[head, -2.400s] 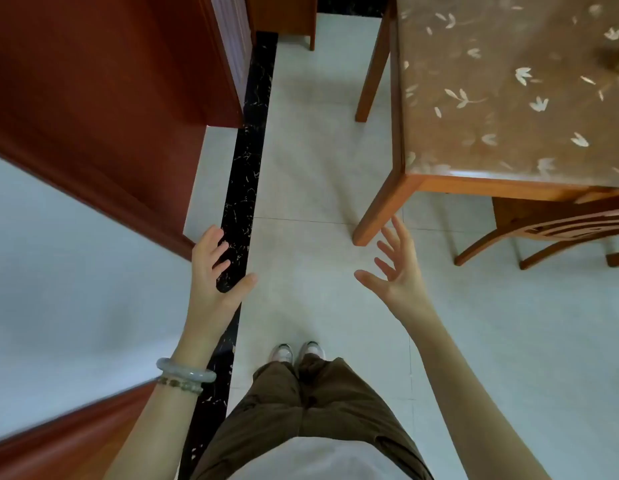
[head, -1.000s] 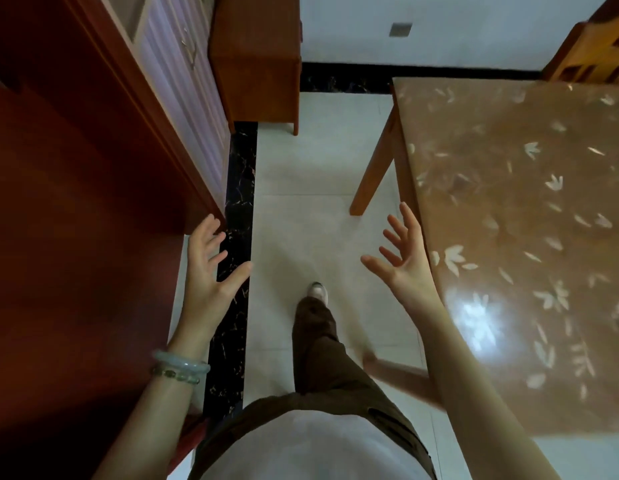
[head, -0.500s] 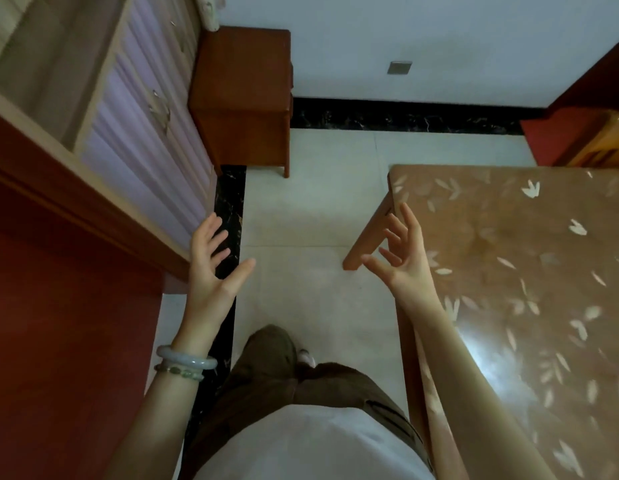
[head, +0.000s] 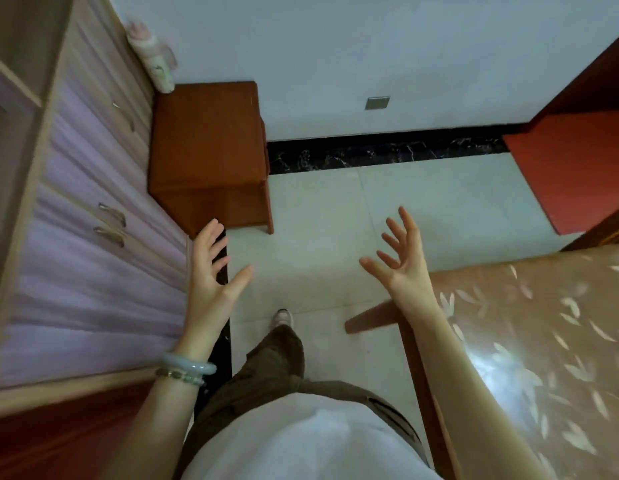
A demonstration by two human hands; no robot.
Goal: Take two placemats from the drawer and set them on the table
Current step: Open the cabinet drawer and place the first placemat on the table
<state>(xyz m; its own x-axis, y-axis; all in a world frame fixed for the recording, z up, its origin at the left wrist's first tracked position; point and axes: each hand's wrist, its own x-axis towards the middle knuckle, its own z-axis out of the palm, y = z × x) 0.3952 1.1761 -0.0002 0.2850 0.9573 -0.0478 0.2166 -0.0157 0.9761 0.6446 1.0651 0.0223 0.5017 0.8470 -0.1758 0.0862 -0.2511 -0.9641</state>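
Observation:
A pale lilac cabinet (head: 93,278) with shut drawers and metal handles (head: 110,223) runs along the left. No placemat shows. The wooden table (head: 529,341), covered by a brown leaf-patterned cloth, fills the lower right. My left hand (head: 211,282) is raised beside the cabinet front, fingers spread, holding nothing. My right hand (head: 403,265) hovers over the table's near corner, fingers apart and empty. Both palms face each other above the floor.
A small red-brown side table (head: 207,150) stands at the cabinet's far end against the white wall. A red wooden piece (head: 574,168) sits at the far right. Light floor tiles (head: 318,237) lie between cabinet and table, with a black border strip.
I have walked forward along the aisle and the view has tilted up; the lilac cabinet and side table have come into view. Both hands stayed raised and empty.

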